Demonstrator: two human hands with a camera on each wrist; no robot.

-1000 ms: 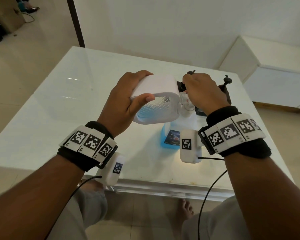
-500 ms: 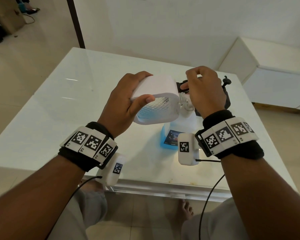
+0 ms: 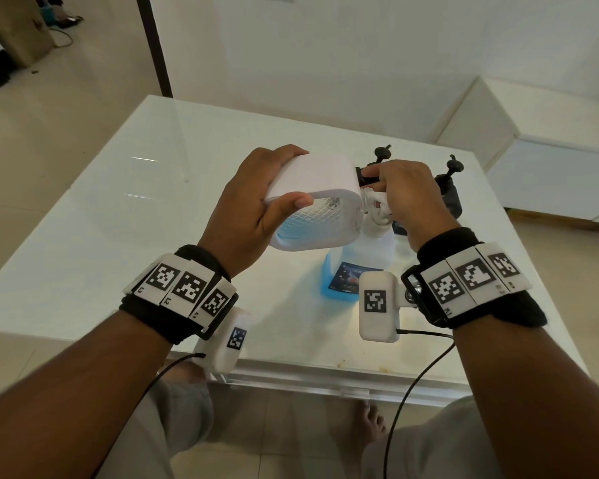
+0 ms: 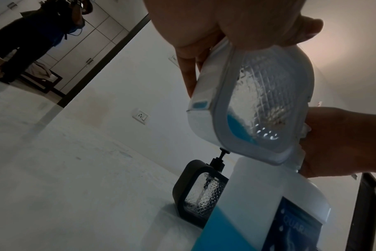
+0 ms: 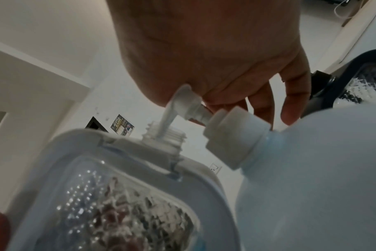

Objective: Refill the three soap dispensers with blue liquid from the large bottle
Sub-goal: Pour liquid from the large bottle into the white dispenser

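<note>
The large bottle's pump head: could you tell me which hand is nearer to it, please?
Right. The right hand rests on the large bottle's pump head, its spout in the white dispenser's open neck. The left hand holds that dispenser's far end, away from the pump.

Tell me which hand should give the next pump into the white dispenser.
Right. The right hand already rests on the large bottle's pump, spout in the white dispenser neck; the left hand is holding that dispenser tilted.
</note>
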